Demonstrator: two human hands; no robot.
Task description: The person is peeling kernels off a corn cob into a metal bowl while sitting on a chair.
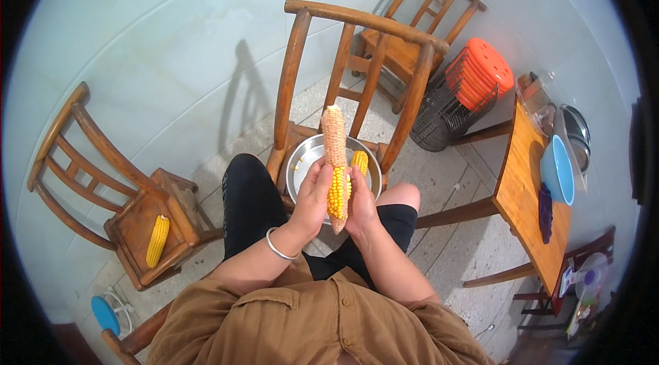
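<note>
Both hands hold one partly shelled ear of corn above a round metal basin. Its upper part is bare cob, while yellow kernels remain on the lower part, with bare patches near the tip. My left hand, with a silver-coloured bangle on the wrist, grips the cob's left side. On the right side my right hand is closed round it, the fingers partly hidden. Another ear of yellow corn lies in the basin behind the right hand, and a few loose kernels show at the basin's left.
The basin stands on a wooden chair before me. Another ear of corn lies on a chair at the left. At the right, a wooden table bears a blue bowl. Orange stools are stacked farther back.
</note>
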